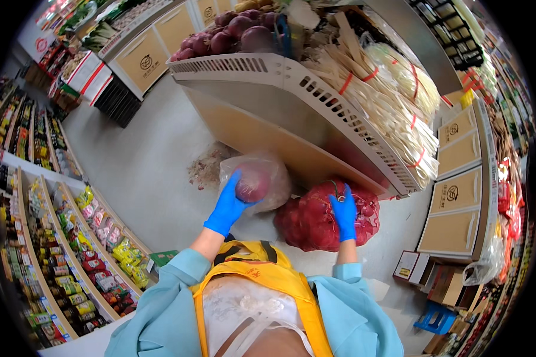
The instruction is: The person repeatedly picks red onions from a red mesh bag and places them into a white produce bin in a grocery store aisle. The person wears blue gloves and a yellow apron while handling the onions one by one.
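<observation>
My left hand point(233, 203), in a blue glove, grips a large red onion point(253, 184) by its left side. The onion is above a translucent plastic bag point(274, 189) on the floor, whose contents are hard to make out. To the right, a full red mesh sack of onions point(303, 223) slumps against the base of the display stand. Over its top is my right hand point(344, 214), also gloved in blue, thumb and fingers apart beside the sack's tied-looking green string point(336, 187). Whether its fingertips touch the netting is unclear.
A display stand point(268, 96) with a slotted metal rim rises just ahead, bearing red onions point(236, 33) and bundled pale stalks point(384, 111). Dry onion skins point(212, 165) litter the floor. Packaged-goods shelves point(71, 254) line the left; cartons point(451, 285) and a blue stool point(435, 317) stand right.
</observation>
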### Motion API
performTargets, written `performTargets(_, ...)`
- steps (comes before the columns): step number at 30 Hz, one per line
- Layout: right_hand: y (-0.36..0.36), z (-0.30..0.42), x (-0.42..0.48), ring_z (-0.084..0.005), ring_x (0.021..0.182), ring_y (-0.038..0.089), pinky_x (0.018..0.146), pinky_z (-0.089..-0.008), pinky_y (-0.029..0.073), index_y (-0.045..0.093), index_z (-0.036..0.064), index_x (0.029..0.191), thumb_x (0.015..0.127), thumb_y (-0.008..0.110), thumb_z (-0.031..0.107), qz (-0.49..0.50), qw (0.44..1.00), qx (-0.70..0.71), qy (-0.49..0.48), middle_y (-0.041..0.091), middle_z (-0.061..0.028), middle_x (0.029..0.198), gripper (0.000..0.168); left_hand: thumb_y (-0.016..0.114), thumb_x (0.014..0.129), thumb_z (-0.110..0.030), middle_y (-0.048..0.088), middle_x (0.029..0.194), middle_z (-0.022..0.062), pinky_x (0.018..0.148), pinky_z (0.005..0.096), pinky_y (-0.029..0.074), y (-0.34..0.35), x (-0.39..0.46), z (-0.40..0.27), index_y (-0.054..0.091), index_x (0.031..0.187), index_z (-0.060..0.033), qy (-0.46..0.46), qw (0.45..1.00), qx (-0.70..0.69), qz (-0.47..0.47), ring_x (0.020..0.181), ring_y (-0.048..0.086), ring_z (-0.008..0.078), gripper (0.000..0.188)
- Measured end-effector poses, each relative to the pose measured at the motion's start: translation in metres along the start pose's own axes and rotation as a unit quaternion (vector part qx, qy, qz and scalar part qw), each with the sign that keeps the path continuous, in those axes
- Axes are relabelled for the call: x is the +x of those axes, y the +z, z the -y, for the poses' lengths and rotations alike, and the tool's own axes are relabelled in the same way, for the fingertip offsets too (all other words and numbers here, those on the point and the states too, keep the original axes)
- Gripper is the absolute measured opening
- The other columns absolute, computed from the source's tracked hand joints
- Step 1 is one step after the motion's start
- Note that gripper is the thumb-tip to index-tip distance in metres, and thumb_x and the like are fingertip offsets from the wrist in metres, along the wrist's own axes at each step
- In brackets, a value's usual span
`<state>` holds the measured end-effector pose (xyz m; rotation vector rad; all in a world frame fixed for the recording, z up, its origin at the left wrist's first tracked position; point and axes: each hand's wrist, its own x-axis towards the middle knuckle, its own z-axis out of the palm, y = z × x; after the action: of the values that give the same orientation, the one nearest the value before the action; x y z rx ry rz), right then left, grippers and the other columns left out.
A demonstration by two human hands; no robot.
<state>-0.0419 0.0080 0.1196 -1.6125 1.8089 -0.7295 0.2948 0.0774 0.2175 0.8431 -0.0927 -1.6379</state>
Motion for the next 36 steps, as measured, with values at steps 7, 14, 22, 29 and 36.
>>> performTargets(7, 0.115, 0.227, -0.043, -0.0291, 0.129, 0.034, 0.107, -0.0391, 0.028, 0.025, 0.003, 0.140, 0.064, 0.082, 0.018, 0.174, 0.913, 0.287, -0.231, 0.034, -0.0164, 0.140, 0.096, 0.049, 0.091, -0.041, 0.043, 0.132, 0.0108, 0.088, 0.0449, 0.048, -0.051, 0.022, -0.028, 0.039, 0.134, -0.0160, -0.001, 1.000, 0.021, 0.014, 0.117, 0.047, 0.0291, 0.051)
performTargets(14, 0.189, 0.335, -0.056, -0.0254, 0.120, 0.045, 0.102, -0.0372, 0.037, 0.029, 0.004, 0.139, 0.066, 0.079, 0.024, 0.294, 0.814, 0.492, -0.092, 0.043, -0.0129, 0.132, 0.090, 0.046, 0.089, -0.051, 0.038, 0.136, 0.0102, 0.095, 0.0461, 0.043, -0.084, -0.027, -0.141, 0.036, 0.136, -0.0162, 0.166, 0.957, 0.237, -0.036, 0.121, 0.042, 0.0267, 0.059)
performTargets(22, 0.330, 0.447, -0.068, -0.0236, 0.120, 0.044, 0.101, -0.0364, 0.036, 0.031, 0.004, 0.138, 0.071, 0.073, 0.040, 0.366, 0.802, 0.464, -0.087, 0.045, -0.0114, 0.131, 0.086, 0.047, 0.085, -0.059, 0.034, 0.140, 0.0134, 0.101, 0.0525, 0.034, -0.175, -0.023, -0.289, 0.030, 0.139, -0.0154, 0.090, 0.989, -0.042, 0.111, 0.126, 0.036, 0.0309, 0.071)
performTargets(29, 0.371, 0.533, -0.036, -0.0233, 0.120, 0.043, 0.102, -0.0352, 0.034, 0.037, 0.002, 0.134, 0.077, 0.069, 0.035, 0.340, 0.866, 0.334, -0.152, 0.047, -0.0124, 0.130, 0.074, 0.052, 0.084, -0.056, 0.036, 0.139, 0.0144, 0.104, 0.0512, 0.032, -0.209, 0.007, -0.380, 0.032, 0.138, -0.0139, 0.027, 0.975, -0.174, 0.139, 0.126, 0.036, 0.0326, 0.071)
performTargets(36, 0.398, 0.546, 0.005, -0.0259, 0.122, 0.042, 0.101, -0.0377, 0.037, 0.030, 0.006, 0.139, 0.075, 0.072, 0.028, 0.172, 0.908, 0.362, -0.118, 0.041, -0.0140, 0.134, 0.080, 0.062, 0.083, -0.042, 0.039, 0.136, 0.0120, 0.098, 0.0455, 0.041, -0.225, 0.091, -0.443, 0.035, 0.135, -0.0136, 0.091, 0.975, 0.071, 0.192, 0.122, 0.042, 0.0292, 0.065)
